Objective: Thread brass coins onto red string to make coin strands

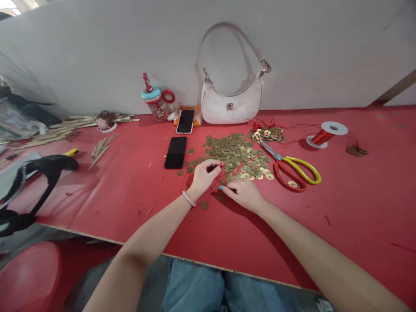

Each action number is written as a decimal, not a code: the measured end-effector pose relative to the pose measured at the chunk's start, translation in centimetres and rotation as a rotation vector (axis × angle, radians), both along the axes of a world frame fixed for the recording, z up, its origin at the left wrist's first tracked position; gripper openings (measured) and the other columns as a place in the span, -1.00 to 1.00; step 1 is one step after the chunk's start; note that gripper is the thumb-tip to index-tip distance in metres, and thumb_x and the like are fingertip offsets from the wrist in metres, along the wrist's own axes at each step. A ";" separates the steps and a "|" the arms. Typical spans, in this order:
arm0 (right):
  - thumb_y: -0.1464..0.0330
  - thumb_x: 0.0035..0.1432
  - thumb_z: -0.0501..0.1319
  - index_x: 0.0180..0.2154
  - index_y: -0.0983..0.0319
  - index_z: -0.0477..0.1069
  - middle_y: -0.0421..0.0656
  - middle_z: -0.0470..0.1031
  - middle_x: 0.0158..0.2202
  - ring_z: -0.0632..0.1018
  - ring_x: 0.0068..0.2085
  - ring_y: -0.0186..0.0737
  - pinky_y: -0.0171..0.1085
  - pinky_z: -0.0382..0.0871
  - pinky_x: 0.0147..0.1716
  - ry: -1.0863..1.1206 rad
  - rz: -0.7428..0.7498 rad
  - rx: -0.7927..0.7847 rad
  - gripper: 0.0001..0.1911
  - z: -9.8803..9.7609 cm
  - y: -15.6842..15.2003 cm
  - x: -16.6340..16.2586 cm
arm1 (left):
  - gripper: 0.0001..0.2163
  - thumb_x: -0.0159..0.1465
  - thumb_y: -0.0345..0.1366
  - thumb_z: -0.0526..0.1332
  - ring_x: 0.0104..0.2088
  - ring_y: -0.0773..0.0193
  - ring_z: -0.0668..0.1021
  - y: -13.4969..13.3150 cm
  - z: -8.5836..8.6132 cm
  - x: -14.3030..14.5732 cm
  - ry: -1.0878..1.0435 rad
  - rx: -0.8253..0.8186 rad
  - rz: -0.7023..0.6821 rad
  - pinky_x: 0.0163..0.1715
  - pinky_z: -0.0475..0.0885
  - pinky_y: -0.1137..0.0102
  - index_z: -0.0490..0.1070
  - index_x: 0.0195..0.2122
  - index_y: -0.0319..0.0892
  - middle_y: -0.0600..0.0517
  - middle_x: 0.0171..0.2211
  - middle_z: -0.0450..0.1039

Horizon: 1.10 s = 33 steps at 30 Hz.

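In front of a pile of brass-coloured coins with holes (pixel 229 149), my left hand (pixel 205 174) pinches a thin red cord (pixel 224 173) between thumb and fingertips. My right hand (pixel 243 192) is to its right and a little nearer to me, its thumb and fingers closed at the lower part of the cord. Something small, perhaps a coin, may be in that pinch, but the fingers hide it. Two loose coins lie just below the hands, one of them a dark coin (pixel 204 205) near my left wrist.
Scissors (pixel 292 171) with red and yellow handles lie right of the pile. Behind are a bundle of corded coins (pixel 268 134), a spool of red cord (pixel 325 135), a white handbag (pixel 231 104), two phones (pixel 175 152) and a cup (pixel 157 106). A black headset-like frame (pixel 42 173) rests at left.
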State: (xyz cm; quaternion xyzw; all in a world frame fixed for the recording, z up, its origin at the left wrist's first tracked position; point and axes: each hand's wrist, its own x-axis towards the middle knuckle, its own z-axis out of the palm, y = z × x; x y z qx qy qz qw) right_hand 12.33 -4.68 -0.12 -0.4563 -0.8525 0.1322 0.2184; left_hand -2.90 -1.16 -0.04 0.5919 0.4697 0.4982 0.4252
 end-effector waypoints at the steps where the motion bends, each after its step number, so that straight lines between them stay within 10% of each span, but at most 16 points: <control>1: 0.20 0.18 -0.01 -0.69 0.26 0.28 -0.19 0.34 -0.67 0.33 -0.57 -0.35 -0.34 0.04 -0.54 0.027 -0.008 0.003 -0.53 0.0 0.1 0.0 | -0.85 0.09 -0.30 0.20 -0.31 0.30 0.51 0.0 0.0 0.0 0.001 0.004 -0.003 -0.25 0.39 0.38 0.47 -0.37 -0.25 -0.07 -0.33 0.50; 9: 0.26 0.11 0.09 -0.36 0.21 0.43 -0.16 0.49 -0.48 0.47 -0.46 -0.27 -0.30 0.30 -0.41 0.444 -0.175 -0.164 -0.79 0.7 0.5 0.4 | -0.88 0.09 -0.33 0.20 -0.31 0.31 0.51 -0.2 0.1 0.1 0.021 0.030 -0.024 -0.24 0.40 0.37 0.46 -0.39 -0.25 -0.07 -0.33 0.50; 16: 0.29 0.01 0.18 0.01 0.24 0.26 -0.27 0.42 -0.60 0.39 -0.59 -0.35 -0.35 0.30 -0.54 0.664 -0.162 -0.450 -0.52 0.7 0.7 0.5 | -0.91 0.08 -0.38 0.19 -0.35 0.32 0.49 -0.4 -0.2 0.0 0.116 0.136 -0.055 -0.28 0.40 0.39 0.45 -0.40 -0.23 -0.03 -0.38 0.48; 33: 0.31 -0.04 0.17 -0.39 0.25 0.40 -0.28 0.32 -0.63 0.32 -0.61 -0.41 -0.38 0.22 -0.61 0.811 -0.221 -0.353 -0.84 0.5 1.2 0.7 | -0.92 0.09 -0.41 0.19 -0.30 0.30 0.51 -1.0 0.5 0.3 0.298 0.248 -0.211 -0.23 0.39 0.36 0.47 -0.41 -0.20 -0.02 -0.34 0.49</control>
